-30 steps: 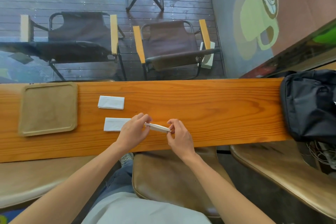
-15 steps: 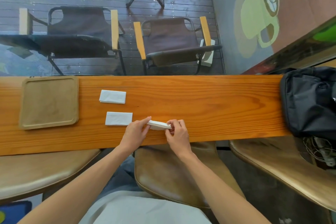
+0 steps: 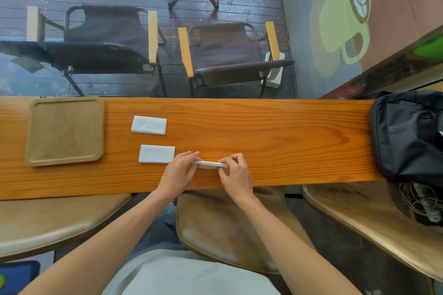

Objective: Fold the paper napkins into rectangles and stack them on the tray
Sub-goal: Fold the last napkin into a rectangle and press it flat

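Observation:
A white paper napkin lies folded thin and flat on the wooden counter, pinched at both ends. My left hand holds its left end and my right hand holds its right end. Two folded rectangular napkins rest to the left: one just beside my left hand, another farther back. The tan square tray sits at the counter's left end with nothing on it.
A black bag sits on the counter's right end. Brown stool seats stand under the counter's near edge. Beyond the far edge, two folding chairs stand on a dark deck.
Both hands have lowered the napkin toward the counter and pressed it flatter. The view has shifted slightly; the two folded napkins and the tray have stayed put.

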